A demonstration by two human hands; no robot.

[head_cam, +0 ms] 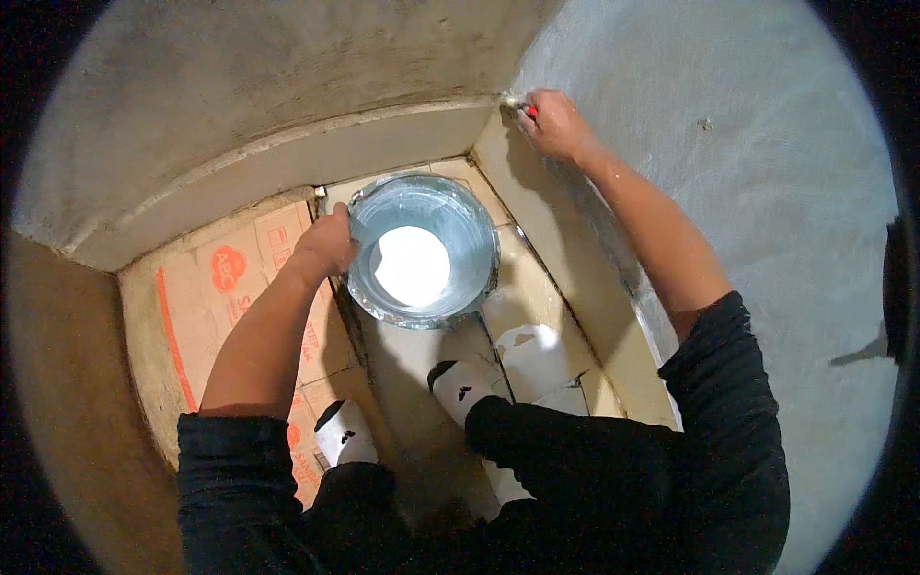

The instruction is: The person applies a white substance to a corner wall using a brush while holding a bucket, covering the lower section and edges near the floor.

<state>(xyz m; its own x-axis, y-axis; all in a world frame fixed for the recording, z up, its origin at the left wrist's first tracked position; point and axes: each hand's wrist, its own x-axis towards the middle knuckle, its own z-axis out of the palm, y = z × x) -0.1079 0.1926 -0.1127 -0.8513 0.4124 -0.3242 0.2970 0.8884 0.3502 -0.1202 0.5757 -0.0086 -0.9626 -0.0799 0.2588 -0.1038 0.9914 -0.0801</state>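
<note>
My left hand [329,241] grips the rim of a round grey bucket [467,251] above the tiled floor. White paint [413,266] lies in the bottom of the bucket. Up at the corner where two walls meet, my right hand [555,126] is closed around a paintbrush with a red part [532,111] showing by the fingers. The whitened brush tip [509,99] touches the corner just above the tile skirting. Most of the brush handle is hidden in the hand.
Flattened cardboard [244,287] with red printing covers the floor at left. Pale floor tiles [528,305] bear a wet white patch [528,345]. A bare plaster wall [287,65] stands ahead, a whitish painted wall [755,180] at right. My socked feet [456,392] are below the bucket.
</note>
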